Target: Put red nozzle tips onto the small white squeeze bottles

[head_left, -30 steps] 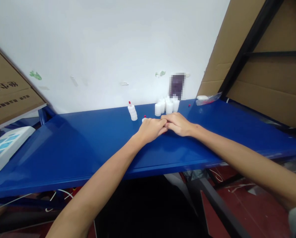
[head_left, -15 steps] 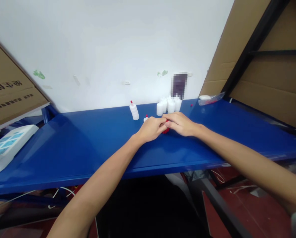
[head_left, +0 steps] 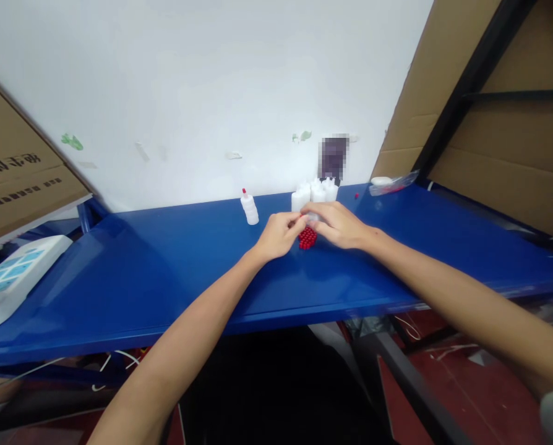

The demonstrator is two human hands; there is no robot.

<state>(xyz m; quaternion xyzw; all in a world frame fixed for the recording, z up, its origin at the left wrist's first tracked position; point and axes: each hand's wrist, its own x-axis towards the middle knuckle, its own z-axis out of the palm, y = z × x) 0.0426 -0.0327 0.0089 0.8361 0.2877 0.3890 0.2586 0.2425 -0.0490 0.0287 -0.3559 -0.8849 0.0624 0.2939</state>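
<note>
My right hand [head_left: 339, 225] is closed around a small white squeeze bottle [head_left: 312, 217], which lies tilted with its tip toward my left. The fingertips of my left hand [head_left: 279, 235] pinch at that tip, where a bit of red cap shows; the fingers hide most of it. Just below the hands, a tight cluster of small red caps [head_left: 308, 238] lies on the blue table [head_left: 179, 266]. Several white bottles without red caps [head_left: 299, 201] stand close behind my right hand. Farther left stands a white bottle with a red cap [head_left: 249, 210], apart from both hands.
A single red cap [head_left: 357, 196] lies right of the bottle group. A clear plastic bag [head_left: 394, 183] with red and white contents sits at the back right. A white device with blue panels [head_left: 21, 272] is at the left edge. A white wall [head_left: 188, 93] rises behind the table.
The red-capped bottle partly seen behind my left hand is no longer there. A white bottle now shows between my hands, which have lifted slightly and uncovered the red caps.
</note>
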